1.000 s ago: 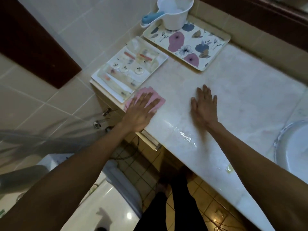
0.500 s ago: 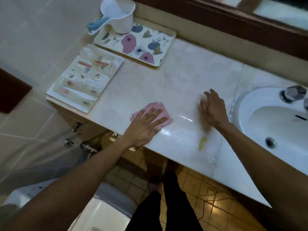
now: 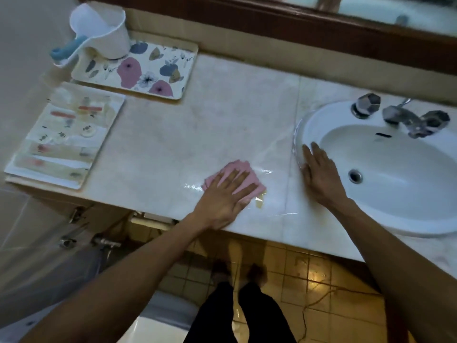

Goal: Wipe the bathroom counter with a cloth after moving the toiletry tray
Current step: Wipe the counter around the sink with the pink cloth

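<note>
Head view looks down on the pale marble counter (image 3: pixel 197 134), which runs across the middle of the frame. Just below centre we see our left hand (image 3: pixel 222 196) lying flat on a pink cloth (image 3: pixel 241 169), fingers straight and spread, palm pressing the cloth onto the stone near the counter's front edge. The cloth is bunched under the fingers and shows beyond the fingertips. Wet streaks glint on the stone on both sides of it, and a small yellowish smear (image 3: pixel 259 204) lies just beside its lower right corner. At right of centre our right hand (image 3: pixel 319 174) rests flat and holds nothing, fingers straight and close together, laid along the left rim of the white sink (image 3: pixel 408 157); whether the palm is on stone or on the rim we cannot tell. A metal faucet (image 3: pixel 405 120) with two faceted knobs stands at the sink's far edge. The toiletry tray (image 3: pixel 99 144) sits at the left of the frame, on the counter's end, well apart from the cloth; its small items are blurred. Above it, at upper left, lies a floral tray (image 3: pixel 158 68), with a white scoop (image 3: pixel 103 28) with a blue handle on its left end. A dark wooden frame (image 3: pixel 272 23) crosses the top. Tan floor tiles (image 3: pixel 309 268) show at the bottom.
</note>
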A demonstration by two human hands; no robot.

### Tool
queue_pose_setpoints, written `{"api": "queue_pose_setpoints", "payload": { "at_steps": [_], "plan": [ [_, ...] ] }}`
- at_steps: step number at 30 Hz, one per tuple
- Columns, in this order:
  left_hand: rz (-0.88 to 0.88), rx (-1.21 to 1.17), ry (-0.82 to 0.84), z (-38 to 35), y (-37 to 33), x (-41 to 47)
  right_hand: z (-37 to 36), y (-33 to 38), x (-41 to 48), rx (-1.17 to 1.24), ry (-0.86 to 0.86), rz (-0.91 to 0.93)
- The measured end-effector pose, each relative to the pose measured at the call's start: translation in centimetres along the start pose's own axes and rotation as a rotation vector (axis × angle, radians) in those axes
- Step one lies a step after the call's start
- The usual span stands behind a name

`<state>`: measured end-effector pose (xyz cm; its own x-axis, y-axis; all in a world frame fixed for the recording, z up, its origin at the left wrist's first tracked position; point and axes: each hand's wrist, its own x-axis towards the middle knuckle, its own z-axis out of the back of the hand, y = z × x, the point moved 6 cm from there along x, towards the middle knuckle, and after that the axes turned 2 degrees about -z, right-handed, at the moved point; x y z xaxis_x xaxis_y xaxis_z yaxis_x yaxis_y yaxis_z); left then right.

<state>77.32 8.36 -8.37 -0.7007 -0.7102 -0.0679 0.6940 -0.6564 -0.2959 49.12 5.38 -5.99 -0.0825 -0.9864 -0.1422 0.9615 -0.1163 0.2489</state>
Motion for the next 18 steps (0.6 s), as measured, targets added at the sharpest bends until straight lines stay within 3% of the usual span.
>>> {"api": "queue_pose_setpoints", "payload": {
  "at_steps": [3,6,9,13,18],
  "plan": [
    [0.042,0.046,0.011,2.0,6.0,-1.0,-0.3,-0.4,-1.1,0.076,-0.024,0.011],
    [0.371,0.039,-0.051,4.2,10.9,2.1,0.1,-0.5,-1.6,0.105,-0.07,-0.017],
    [0.518,0.019,-0.122,3.8,8.5,6.7,0.2,-1.1,-1.7,0.125,-0.068,-0.007],
    [0.221,-0.091,-0.033,0.7,-1.9,9.4,0.2,-2.3,-2.5,0.146,-0.02,-0.018],
    [0.002,-0.084,0.078,-1.6,-7.5,1.0,0.7,-4.9,-4.0,0.162,0.048,-0.082]
  ]
}}
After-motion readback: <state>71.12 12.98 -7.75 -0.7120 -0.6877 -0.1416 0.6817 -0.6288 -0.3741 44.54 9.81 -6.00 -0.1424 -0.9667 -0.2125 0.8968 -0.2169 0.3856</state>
